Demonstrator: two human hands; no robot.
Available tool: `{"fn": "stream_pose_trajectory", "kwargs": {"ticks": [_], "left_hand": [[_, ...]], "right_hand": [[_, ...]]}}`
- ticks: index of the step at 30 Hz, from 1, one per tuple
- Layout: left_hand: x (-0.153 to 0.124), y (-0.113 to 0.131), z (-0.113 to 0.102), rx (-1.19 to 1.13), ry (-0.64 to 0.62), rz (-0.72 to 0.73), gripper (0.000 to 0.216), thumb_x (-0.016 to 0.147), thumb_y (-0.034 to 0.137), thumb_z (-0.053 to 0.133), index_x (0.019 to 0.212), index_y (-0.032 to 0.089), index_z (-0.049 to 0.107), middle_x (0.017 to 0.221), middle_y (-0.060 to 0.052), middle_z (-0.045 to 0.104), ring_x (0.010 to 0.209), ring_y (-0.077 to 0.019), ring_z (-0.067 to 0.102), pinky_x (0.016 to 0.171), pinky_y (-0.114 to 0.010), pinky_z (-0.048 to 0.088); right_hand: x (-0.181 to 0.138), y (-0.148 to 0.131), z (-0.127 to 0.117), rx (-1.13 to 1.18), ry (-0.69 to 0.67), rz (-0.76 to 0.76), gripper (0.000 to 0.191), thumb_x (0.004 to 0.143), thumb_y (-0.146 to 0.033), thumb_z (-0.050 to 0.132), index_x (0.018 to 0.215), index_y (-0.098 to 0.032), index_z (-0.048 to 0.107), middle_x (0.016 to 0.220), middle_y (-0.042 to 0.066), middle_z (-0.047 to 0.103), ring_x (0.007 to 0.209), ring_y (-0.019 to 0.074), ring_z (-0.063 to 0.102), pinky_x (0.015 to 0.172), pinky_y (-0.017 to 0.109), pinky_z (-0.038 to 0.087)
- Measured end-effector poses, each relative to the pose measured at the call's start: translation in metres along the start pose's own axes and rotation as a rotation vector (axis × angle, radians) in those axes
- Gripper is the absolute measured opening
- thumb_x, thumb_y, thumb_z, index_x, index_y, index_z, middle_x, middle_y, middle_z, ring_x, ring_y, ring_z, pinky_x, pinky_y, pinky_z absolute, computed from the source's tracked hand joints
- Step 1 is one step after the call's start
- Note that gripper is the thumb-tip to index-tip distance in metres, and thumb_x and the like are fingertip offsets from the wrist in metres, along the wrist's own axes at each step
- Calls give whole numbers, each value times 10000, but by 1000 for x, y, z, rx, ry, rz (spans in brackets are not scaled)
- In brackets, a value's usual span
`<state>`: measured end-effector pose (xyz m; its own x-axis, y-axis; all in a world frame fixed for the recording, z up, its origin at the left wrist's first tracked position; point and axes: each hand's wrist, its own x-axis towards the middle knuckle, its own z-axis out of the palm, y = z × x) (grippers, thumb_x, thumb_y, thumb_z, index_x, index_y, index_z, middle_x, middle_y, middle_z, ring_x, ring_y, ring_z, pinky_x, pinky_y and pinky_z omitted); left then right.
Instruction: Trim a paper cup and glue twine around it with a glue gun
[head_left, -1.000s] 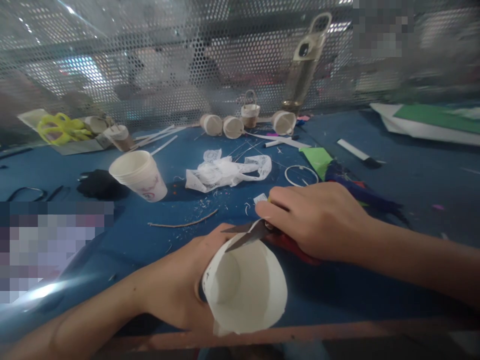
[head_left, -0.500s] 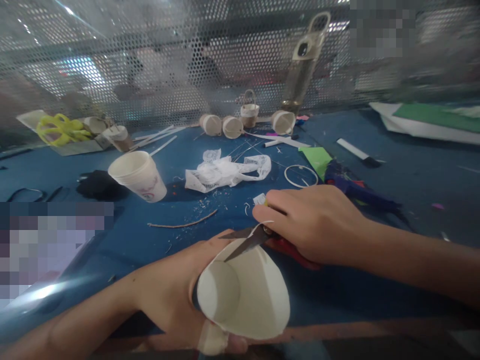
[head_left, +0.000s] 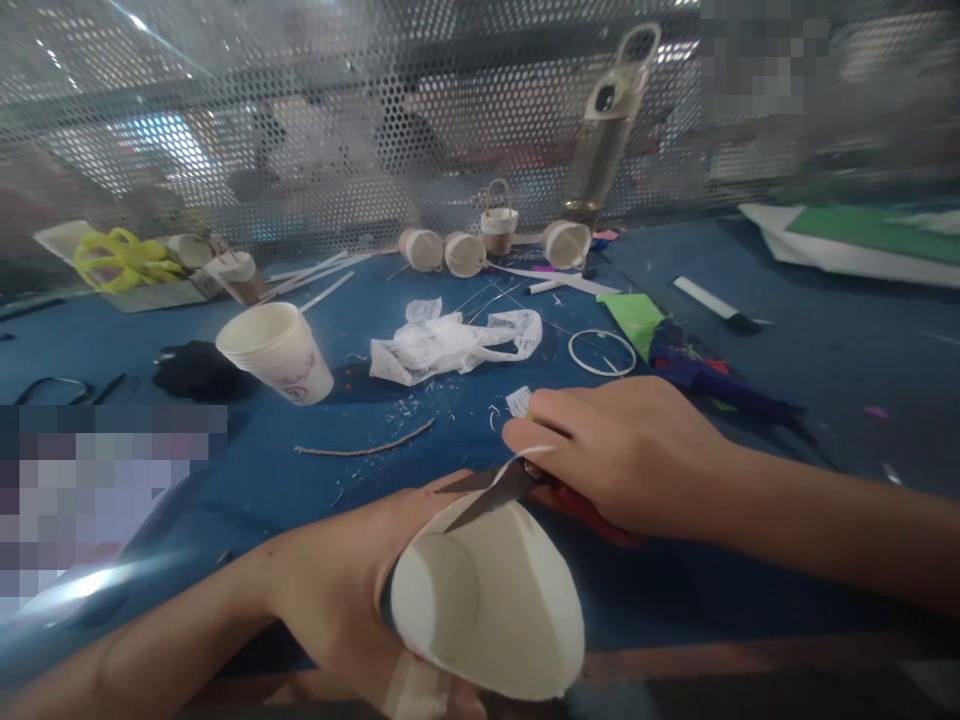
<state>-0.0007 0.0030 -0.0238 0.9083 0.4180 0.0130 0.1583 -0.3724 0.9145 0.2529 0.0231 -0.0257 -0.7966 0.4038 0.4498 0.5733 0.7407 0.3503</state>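
My left hand [head_left: 352, 590] is wrapped round a white paper cup [head_left: 517, 600], its open mouth turned toward me. A cut strip of the cup's rim hangs down by my left fingers, which are partly hidden behind the cup. My right hand [head_left: 615, 450] grips red-handled scissors [head_left: 491, 497]. The parted blades straddle the cup's upper edge, one inside and one outside, and a thin sliver of paper curls up over them. Beyond my hands lie a crumpled white plastic bag [head_left: 450, 345], a short brown cord [head_left: 367, 450] and a white ring [head_left: 602, 352].
Stacked paper cups [head_left: 277, 350] stand at left. Small cup baskets [head_left: 499, 230] line the back by a perforated metal screen [head_left: 337, 130], near a bottle [head_left: 600, 150]. A blue glue gun [head_left: 720, 380] lies at right. Yellow scissors [head_left: 124, 260] rest in a box at far left.
The cup has shifted slightly downward and tilted a little in my left hand. The scissors remain on its rim, blades slightly lower at the pivot.
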Motion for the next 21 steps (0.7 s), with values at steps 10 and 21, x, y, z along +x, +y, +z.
{"fn": "stream_pose_trajectory", "kwargs": {"ticks": [10,21], "left_hand": [[12,-1,2,-96,70,131,264,785,349,723,971,188,626,805,33,652,770,-141,662,692,-203,592],[10,-21,2,-183,-46,206,506,660,351,897,1060,238,608,837,49,652,673,-122,622,684,-180,559]], "right_hand": [[-1,-1,0,-19,9,-6,305,1016,-241,438,788,-195,636,633,-13,520,499,128,339,533,300,85],[-1,-2,1,0,12,2,290,977,-177,446,740,-202,612,626,-6,515,481,135,308,505,288,80]]}}
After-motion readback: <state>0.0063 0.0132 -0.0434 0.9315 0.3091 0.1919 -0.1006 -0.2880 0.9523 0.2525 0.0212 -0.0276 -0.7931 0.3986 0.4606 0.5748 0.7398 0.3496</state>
